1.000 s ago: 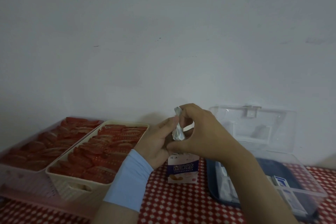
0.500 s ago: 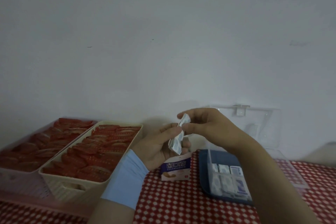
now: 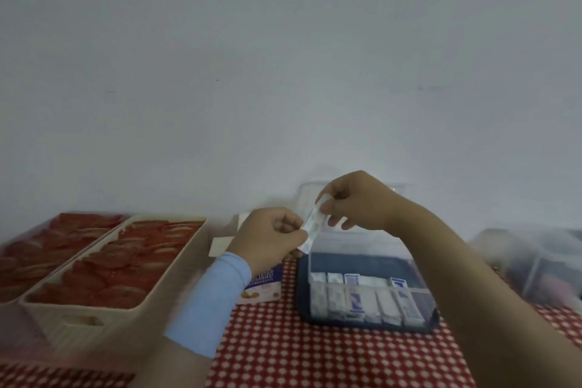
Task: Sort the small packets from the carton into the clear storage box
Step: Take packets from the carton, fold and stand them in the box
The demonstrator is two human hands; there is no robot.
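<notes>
Head view: a packet (image 3: 311,225) is up in the air. The right hand (image 3: 356,201) pinches its top end and the left hand (image 3: 271,236) pinches lower down, fingers curled. Its long axis is steep, with the top leaning right. It hangs over the left edge of the clear storage box (image 3: 420,301). The free slots lie below and to the right, so the right hand is nearer. The carton (image 3: 263,288) stands behind the left wrist.

Tablecloth (image 3: 315,356) before you: red, white dots. Basket (image 3: 126,324): cream; its contents (image 3: 119,264) red. Your sleeve (image 3: 214,299): light blue. Carton (image 3: 267,290): white, purple band. Tray (image 3: 302,299): dark blue. Packet (image 3: 313,224) you hold — white, faint blue print. Boxed packets (image 3: 356,296) — white, some blue-marked. Wall (image 3: 283,72): pale grey.
</notes>
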